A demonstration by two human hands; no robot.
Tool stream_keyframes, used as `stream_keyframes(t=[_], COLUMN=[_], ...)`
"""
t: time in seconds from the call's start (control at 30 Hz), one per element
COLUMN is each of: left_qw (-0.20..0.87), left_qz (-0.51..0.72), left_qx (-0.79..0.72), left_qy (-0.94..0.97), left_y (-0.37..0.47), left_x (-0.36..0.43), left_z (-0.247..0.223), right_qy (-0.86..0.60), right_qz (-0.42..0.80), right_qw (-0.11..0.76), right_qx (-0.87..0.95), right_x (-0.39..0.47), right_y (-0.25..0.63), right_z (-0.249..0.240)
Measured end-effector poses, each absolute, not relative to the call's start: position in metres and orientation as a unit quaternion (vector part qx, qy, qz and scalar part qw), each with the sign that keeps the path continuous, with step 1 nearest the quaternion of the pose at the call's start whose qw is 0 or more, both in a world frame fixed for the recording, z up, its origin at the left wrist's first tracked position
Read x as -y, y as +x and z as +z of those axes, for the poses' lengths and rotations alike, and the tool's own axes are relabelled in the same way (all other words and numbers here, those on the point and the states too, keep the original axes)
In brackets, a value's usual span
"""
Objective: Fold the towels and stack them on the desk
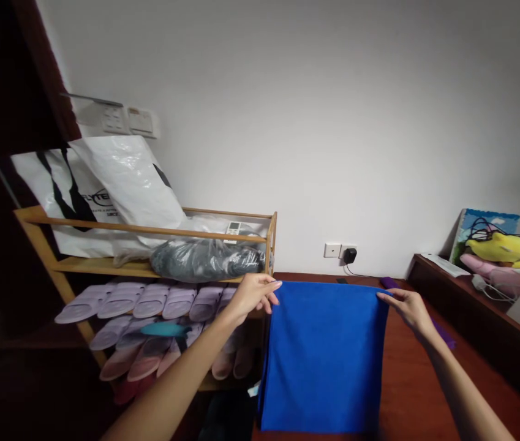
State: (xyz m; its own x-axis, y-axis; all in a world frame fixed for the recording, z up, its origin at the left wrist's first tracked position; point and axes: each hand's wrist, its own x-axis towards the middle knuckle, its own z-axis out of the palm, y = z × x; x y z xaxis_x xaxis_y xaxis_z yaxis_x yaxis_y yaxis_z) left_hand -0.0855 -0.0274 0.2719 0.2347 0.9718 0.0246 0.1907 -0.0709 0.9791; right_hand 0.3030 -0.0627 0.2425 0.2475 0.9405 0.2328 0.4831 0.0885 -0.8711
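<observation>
A blue cloth (pixel 326 358), folded into layers, hangs between my two hands. My left hand (pixel 257 294) pinches its upper left corner between thumb and fingers. At the upper right corner, my right hand (pixel 406 307) grips the edge in the same way. The top edge is stretched nearly straight, and the cloth drops in front of the reddish-brown wooden surface (pixel 406 380). Whether its lower edge touches that surface I cannot tell. A small white tag (pixel 253 390) shows beside the cloth's lower left side.
To the left stands a wooden shoe rack (pixel 69 264) with lilac slippers (pixel 119 301), white bags (pixel 126 184) and a plastic-wrapped grey bundle (pixel 207 258). A black plug (pixel 350 256) sits in the wall socket. At right, a ledge (pixel 471 300) bears a yellow plush toy (pixel 510 248) and cables.
</observation>
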Motion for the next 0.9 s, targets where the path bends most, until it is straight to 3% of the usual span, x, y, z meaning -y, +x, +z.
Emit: stream_keyframes(t=[0.47,0.7,0.9], left_qw=[0.509,0.468,0.362], left_qz=[0.384,0.377,0.324], left_qx=[-0.59,-0.617,-0.646], left_qy=[0.495,0.508,0.588], left_y=[-0.049,-0.031,-0.017], left_x=[-0.071,-0.094,-0.106], left_z=[0.172,0.123,0.083], right_qy=[-0.69,-0.724,-0.733], right_qz=[0.235,0.233,0.213], right_qw=[0.499,0.417,0.333], right_qx=[0.468,0.498,0.554], right_x=[-0.041,-0.067,-0.075], right_y=[0.289,0.28,0.259], right_z=[0.136,0.088,0.051])
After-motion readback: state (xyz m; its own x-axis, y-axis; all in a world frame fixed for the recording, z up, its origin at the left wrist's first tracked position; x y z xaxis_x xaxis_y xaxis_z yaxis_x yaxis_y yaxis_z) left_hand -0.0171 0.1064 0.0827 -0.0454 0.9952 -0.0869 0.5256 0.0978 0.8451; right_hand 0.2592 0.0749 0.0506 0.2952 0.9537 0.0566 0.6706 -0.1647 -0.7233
